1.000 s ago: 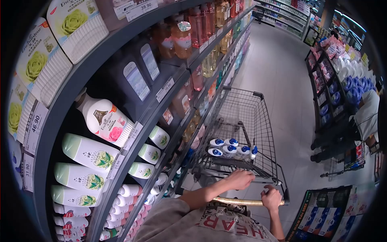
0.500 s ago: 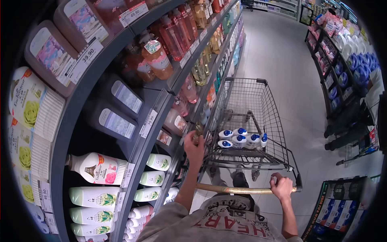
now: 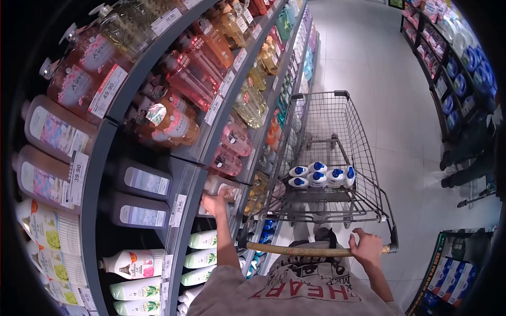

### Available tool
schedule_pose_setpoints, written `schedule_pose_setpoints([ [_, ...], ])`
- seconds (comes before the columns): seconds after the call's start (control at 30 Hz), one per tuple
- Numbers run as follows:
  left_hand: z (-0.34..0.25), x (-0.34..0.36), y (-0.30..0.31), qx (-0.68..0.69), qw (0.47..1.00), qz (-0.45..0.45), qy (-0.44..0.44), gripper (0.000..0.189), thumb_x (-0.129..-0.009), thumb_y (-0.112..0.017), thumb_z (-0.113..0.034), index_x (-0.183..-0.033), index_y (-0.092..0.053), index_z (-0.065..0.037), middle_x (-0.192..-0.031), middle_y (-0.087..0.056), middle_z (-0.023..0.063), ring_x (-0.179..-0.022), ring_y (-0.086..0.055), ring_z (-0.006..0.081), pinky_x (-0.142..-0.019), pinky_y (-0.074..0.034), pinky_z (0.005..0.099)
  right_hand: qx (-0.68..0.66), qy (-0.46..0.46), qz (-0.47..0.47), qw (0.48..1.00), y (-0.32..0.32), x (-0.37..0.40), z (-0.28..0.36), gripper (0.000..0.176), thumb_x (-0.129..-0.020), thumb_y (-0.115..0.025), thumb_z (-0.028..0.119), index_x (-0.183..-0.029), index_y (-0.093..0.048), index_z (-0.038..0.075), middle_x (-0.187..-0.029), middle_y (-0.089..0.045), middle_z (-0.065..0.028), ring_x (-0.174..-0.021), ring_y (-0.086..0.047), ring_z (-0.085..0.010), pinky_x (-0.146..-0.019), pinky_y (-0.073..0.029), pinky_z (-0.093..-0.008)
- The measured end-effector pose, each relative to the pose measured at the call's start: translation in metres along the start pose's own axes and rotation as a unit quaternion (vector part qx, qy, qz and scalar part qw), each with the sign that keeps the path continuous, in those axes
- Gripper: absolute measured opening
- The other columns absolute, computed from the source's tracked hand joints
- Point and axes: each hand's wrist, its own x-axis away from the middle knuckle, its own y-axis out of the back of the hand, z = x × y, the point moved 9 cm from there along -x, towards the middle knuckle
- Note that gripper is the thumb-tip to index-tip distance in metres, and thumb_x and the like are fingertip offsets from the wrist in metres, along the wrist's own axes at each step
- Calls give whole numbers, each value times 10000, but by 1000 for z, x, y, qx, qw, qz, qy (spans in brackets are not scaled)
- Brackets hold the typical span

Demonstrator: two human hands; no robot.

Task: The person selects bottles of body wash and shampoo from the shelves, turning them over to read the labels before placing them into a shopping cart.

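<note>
My left hand (image 3: 215, 204) reaches into a middle shelf on the left. Its thumb and curled fingers are against a pale, see-through bottle (image 3: 230, 193) with a pinkish label; some fingertips are hidden. My right hand (image 3: 366, 248) rests around the right end of the yellowish handle (image 3: 300, 249) of the shopping cart, thumb apart from the fingers. In the wire cart (image 3: 359, 138) stand several white bottles (image 3: 318, 179) with blue tops, grouped near the handle. Pink bottles (image 3: 236, 136) lie on the shelf just beyond my left hand.
Left shelves hold amber pump bottles (image 3: 176, 124), purple-grey bottles (image 3: 141, 209) and green-white bottles (image 3: 136, 289), with price tags along their edges. Pale floor (image 3: 363, 63) runs ahead. On the right are a rack (image 3: 448, 84), a person's dark legs (image 3: 466, 160) and a low display (image 3: 445, 282).
My left hand has moved from a yellowish item beside the cart, leftward and down to the pale bottle. The shelves sit differently in view. My right hand stays on the handle, its fingers looser.
</note>
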Motion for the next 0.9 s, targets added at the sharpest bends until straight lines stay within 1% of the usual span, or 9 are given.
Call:
schedule_pose_setpoints([
  [0.1,-15,0,12,20,998,3,-58,816,-553,-932,-311,-1189,-598,76,-1180,-625,272,-1170,-528,440,-999,-419,490,20,-2,28,999,-13,-10,-7,218,-868,-602,320,-954,-683,137,-674,-682,-134,-653,-674,-342,-654,-507,-465],
  [0.17,-17,10,8,-21,999,34,-13,809,-548,-937,-239,-1219,-579,37,-1187,-621,244,-1159,-544,422,-992,-422,483,16,1,36,999,-13,-16,-6,217,-876,-596,326,-959,-677,143,-691,-687,-124,-651,-673,-342,-650,-506,-461],
  [0.23,-33,27,13,89,985,-36,-140,838,-542,-936,-184,-1254,-532,-5,-1204,-593,209,-1153,-541,414,-989,-413,489,23,-3,51,998,-12,-22,-6,220,-878,-592,329,-963,-678,145,-692,-688,-125,-651,-674,-340,-647,-506,-455],
  [0.27,-30,32,11,86,986,-49,-135,875,-534,-935,-147,-1276,-488,-32,-1201,-556,169,-1140,-540,399,-986,-406,486,19,-8,51,998,-12,-25,-6,220,-878,-592,329,-963,-678,145,-692,-688,-125,-651,-674,-340,-647,-506,-455],
  [0.43,-45,44,19,103,987,-17,-120,823,-565,-925,-133,-1238,-472,3,-1204,-553,191,-1145,-536,384,-1014,-390,466,-11,-13,53,998,0,-31,-1,251,-876,-595,339,-993,-675,132,-688,-684,-136,-653,-674,-339,-647,-517,-450],
  [0.63,-81,70,41,150,968,16,-199,749,-587,-899,-80,-1203,-479,-18,-1168,-589,177,-1099,-579,351,-985,-437,456,-77,18,64,995,7,-40,-3,233,-857,-656,273,-1011,-673,99,-786,-680,-78,-698,-679,-296,-636,-529,-442],
  [0.73,-127,94,60,214,932,65,-285,733,-609,-875,-40,-1208,-452,-31,-1216,-596,187,-1124,-587,334,-1000,-451,466,-190,167,34,967,38,-54,36,233,-811,-715,150,-1028,-677,75,-849,-667,-98,-693,-673,-271,-637,-549,-391],
  [0.8,-147,108,57,267,906,106,-311,739,-615,-868,-33,-1218,-442,-39,-1228,-595,186,-1144,-582,346,-1005,-448,475,-239,250,19,938,65,-73,72,290,-790,-736,160,-1060,-676,72,-897,-666,-112,-736,-679,-286,-656,-554,-391],
  [0.9,-182,132,47,315,864,182,-347,739,-647,-859,-41,-1241,-419,-57,-1283,-572,187,-1219,-553,372,-1018,-444,495,-266,390,-20,882,97,-106,140,511,-750,-773,156,-1219,-583,81,-1110,-623,-123,-938,-654,-331,-718,-574,-397],
])
